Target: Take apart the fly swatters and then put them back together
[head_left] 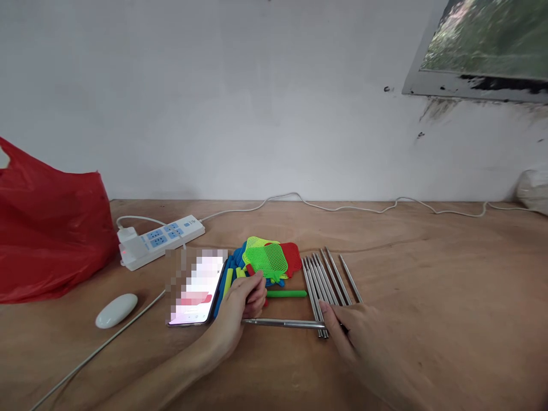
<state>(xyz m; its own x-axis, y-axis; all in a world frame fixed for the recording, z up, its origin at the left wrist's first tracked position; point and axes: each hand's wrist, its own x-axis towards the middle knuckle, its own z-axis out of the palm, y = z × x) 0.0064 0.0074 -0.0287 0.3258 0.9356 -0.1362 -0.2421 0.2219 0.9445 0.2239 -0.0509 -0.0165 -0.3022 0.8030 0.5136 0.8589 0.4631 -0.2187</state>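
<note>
A thin, stepped metal rod [286, 323] stretches across the front between my two hands. My left hand [246, 297] is closed in a fist at its thinner left end, and the curled fingers hide how it grips there. At the thicker right end, my right hand [349, 328] is closed round the rod, with a dark tip showing by the fingers. Beyond my right hand lies a row of several similar metal rods [320, 279]. Just past my left hand are mesh fly swatter heads in green [268, 261], red [293, 258] and blue. A green plastic tube [286, 294] lies beside them.
A lit phone [199, 291] lies left of my left hand, near blue and yellow tubes. Farther left are a white power strip [165, 240], a white oval object [116, 310] and a red plastic bag [51, 228]. A white cable [329, 209] runs along the wall.
</note>
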